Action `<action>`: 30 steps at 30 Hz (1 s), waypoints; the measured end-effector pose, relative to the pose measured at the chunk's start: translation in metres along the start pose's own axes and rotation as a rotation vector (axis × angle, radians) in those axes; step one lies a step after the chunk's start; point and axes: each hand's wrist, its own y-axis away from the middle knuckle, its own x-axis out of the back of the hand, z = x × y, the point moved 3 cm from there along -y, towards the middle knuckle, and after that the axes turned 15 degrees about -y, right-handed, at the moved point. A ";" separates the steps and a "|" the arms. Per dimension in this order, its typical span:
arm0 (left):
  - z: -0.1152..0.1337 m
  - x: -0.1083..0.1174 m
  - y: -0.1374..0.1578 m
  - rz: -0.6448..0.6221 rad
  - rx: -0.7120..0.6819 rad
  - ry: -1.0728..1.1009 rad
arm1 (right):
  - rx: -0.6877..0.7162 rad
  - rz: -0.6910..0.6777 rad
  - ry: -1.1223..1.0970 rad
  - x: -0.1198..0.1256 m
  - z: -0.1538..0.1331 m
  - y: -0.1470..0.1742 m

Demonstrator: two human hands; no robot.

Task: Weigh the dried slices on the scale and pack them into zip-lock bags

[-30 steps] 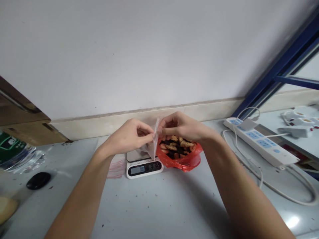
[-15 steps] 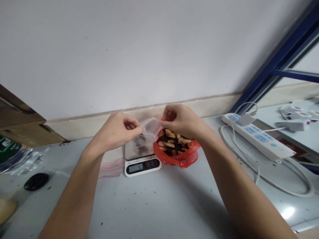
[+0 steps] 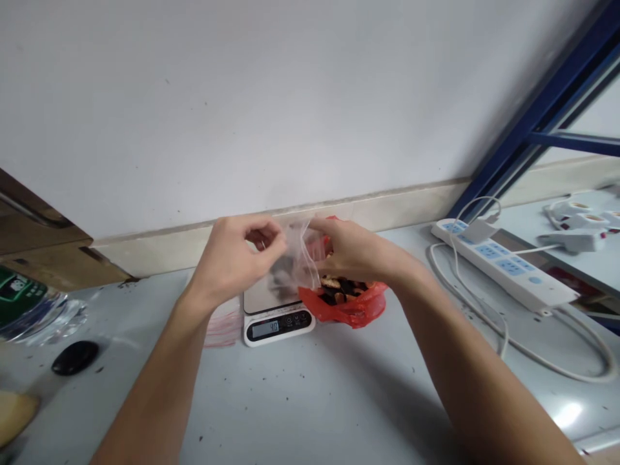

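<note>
My left hand (image 3: 242, 255) pinches the edge of a clear plastic zip bag (image 3: 292, 258), holding it above the kitchen scale (image 3: 278, 328). Some dark content shows blurred through the bag. At the bag's mouth is my right hand (image 3: 351, 250), its thumb and fingers spread apart against the opening; whether they grip the film is hard to see. Below that hand an open red plastic bag (image 3: 351, 313) holds dried brown slices (image 3: 341, 290), partly covered by the hand. The scale's display is lit.
Flat clear bags with pink edges (image 3: 223, 326) lie left of the scale. Further left are a black oval object (image 3: 75, 358) and a large clear bottle with a green label (image 3: 22, 287). A white power strip (image 3: 508, 265) with cables lies at right. The wall stands close behind.
My right hand's pinch has loosened; its thumb and fingers now spread at the bag's mouth, which has widened. Both hands have shifted slightly, and the right hand covers more of the slices.
</note>
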 end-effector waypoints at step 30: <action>0.005 -0.037 -0.006 0.222 0.146 0.507 | -0.077 0.005 0.233 0.072 0.030 0.016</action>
